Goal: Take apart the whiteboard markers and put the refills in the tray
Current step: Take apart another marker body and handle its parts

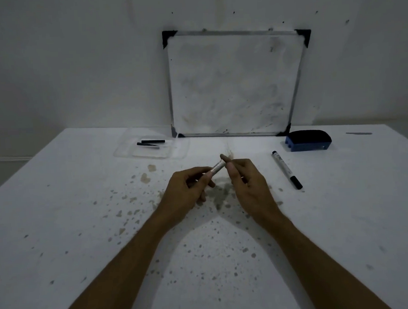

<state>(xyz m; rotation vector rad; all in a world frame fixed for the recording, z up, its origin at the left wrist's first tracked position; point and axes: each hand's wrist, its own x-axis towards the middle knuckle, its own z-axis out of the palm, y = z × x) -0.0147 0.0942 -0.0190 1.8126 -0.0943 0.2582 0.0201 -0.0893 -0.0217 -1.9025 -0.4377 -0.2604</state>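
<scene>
My left hand (188, 191) holds a grey whiteboard marker barrel (217, 167) above the table's middle, its far end pointing up and right. My right hand (245, 180) pinches that far end between thumb and fingers; what sits at the tip is hidden by them. A clear plastic tray (126, 150) lies at the back left with two black refills (151, 143) inside. A second whole marker (286, 169), grey with black ends, lies on the table to the right of my hands.
A small whiteboard (235, 83) leans against the wall at the back. A blue eraser (308, 140) sits by its right corner. The white table (83, 221) is speckled with brown stains. Its right edge runs past the eraser.
</scene>
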